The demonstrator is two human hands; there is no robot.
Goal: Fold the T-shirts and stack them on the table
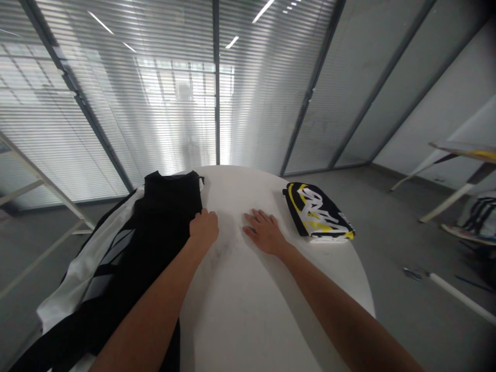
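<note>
A black long-sleeved shirt (166,206) with white parts lies spread along the left side of the white table (248,310), its neckline at the far end and its lower part towards me. My left hand (204,227) is closed at the shirt's right edge, with the fingers curled over the cloth. To the right, my right hand (265,231) rests palm down on the tabletop, fingers spread, holding nothing. Beyond it on the right sits a folded black garment (320,209) with white lettering and yellow bands, apart from my hand.
The table's rounded edge runs behind and to the right. Glass panels with blinds (186,113) stand behind it. A pale metal frame (42,178) is at the left. On the right are another table (465,150) and a white bar (461,294) near the floor.
</note>
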